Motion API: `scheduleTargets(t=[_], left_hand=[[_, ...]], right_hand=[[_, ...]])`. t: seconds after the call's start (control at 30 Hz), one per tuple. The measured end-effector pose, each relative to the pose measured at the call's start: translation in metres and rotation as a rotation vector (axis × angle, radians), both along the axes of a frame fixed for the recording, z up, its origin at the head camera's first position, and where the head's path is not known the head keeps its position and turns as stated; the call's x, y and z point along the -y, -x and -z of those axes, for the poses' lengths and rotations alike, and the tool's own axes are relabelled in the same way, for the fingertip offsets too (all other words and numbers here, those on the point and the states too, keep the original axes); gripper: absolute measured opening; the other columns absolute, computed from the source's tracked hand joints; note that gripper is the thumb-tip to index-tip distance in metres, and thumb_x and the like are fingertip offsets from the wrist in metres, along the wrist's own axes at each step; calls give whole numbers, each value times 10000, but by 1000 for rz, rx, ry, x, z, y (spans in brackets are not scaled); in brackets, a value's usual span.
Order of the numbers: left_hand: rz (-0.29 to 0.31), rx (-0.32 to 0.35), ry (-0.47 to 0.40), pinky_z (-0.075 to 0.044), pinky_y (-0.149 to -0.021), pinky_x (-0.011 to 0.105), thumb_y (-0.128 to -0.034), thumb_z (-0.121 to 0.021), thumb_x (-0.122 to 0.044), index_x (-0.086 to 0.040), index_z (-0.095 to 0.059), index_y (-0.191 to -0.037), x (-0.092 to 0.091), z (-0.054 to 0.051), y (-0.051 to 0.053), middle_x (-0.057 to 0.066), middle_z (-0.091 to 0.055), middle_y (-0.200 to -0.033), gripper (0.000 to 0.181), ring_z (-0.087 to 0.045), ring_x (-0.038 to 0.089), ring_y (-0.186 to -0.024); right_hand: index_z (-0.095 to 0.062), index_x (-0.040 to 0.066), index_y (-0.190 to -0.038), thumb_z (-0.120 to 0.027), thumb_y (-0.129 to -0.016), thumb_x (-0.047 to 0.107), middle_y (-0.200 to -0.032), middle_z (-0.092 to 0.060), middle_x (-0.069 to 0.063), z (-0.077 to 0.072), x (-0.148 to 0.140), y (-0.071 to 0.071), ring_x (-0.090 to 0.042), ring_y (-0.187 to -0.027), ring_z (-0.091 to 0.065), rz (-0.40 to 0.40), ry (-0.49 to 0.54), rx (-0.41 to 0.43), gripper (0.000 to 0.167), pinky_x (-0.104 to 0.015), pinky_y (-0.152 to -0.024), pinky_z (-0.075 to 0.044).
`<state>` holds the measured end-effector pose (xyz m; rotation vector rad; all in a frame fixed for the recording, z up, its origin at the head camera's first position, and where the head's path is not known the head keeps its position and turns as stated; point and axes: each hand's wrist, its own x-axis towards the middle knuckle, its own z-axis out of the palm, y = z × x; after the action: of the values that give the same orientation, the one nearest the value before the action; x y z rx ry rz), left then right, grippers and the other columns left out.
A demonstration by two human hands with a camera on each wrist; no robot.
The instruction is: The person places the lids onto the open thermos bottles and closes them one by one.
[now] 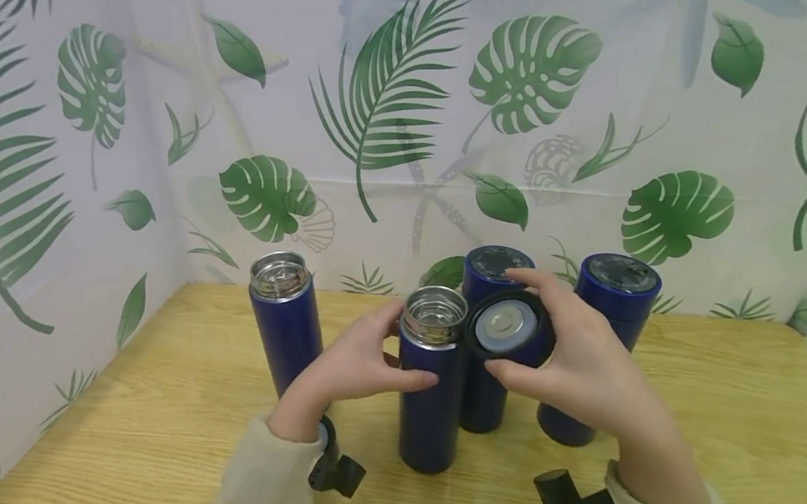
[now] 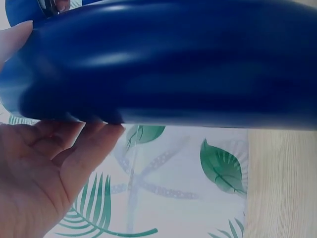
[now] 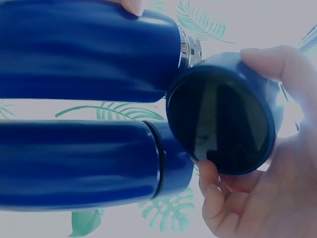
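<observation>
Beyond the left hand (image 1: pixel 360 356) and right hand (image 1: pixel 582 354) a leaf-printed cloth (image 1: pixel 393 217) is hung; beneath them a wooden table (image 1: pixel 156 423) is seen. An uncapped blue bottle (image 1: pixel 430 415) is gripped upright between the left hand's curved fingers and thumb. An open bottle (image 1: pixel 279 325) is placed left of that hand; a capped bottle (image 1: pixel 483 401) and its twin (image 1: pixel 620 300) are set beyond the right hand. By the half-curled right hand a lid (image 1: pixel 509 326) is held, underside exposed, just beside the gripped bottle's mouth.
</observation>
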<state>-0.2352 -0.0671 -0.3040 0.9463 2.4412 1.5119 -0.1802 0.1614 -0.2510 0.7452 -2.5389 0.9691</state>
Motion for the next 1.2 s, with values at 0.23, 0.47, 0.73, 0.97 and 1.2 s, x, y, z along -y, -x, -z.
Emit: scheduleTargets(t=[0.23,0.47,0.73,0.97,1.2], left_hand=[[-31,-9,-11,-486,-696,268,-720,-742,-209,-141,-405,-1285,-14,0,-8,3,-524,-1139,662,-504,152,-1014],[-24,-1,-43,-485,-691,275,-707,-752,-222,-136,-423,-1255,-22,1,-13,-7,-539,-1110,644,-511,146,-987],[4,-1,-41,-472,-730,298,-719,-741,-225,-157,-374,-1292,-24,2,-16,-26,-523,-1141,684,-502,130,-1011],[47,-7,-52,-436,-807,298,-735,-729,-219,-171,-345,-1312,-25,2,-16,-29,-494,-1189,695,-469,115,-1069],[64,28,-37,-426,-819,292,-757,-697,-106,-92,-339,-1317,-30,-20,-32,29,-489,-1202,664,-474,142,-1061]], right_hand=[[-376,87,-1274,-786,-631,180,-1157,-502,-147,-3,-7,-4,-299,-1070,-457,21,-26,-7,769,-491,-801,-399],[-329,96,-1267,-779,-635,144,-1083,-540,-155,-4,-6,-8,-242,-877,-554,17,18,-41,777,-404,-688,-465],[-240,68,-1286,-749,-698,246,-1063,-535,-105,-4,8,-13,-218,-833,-481,141,29,-38,798,-349,-617,-388],[-290,57,-1225,-769,-664,178,-1050,-484,-163,-2,14,-14,-288,-888,-445,129,70,-85,748,-410,-709,-390],[-338,59,-1196,-779,-636,172,-1018,-464,-165,1,16,-13,-292,-920,-449,129,136,-149,721,-442,-778,-394]])
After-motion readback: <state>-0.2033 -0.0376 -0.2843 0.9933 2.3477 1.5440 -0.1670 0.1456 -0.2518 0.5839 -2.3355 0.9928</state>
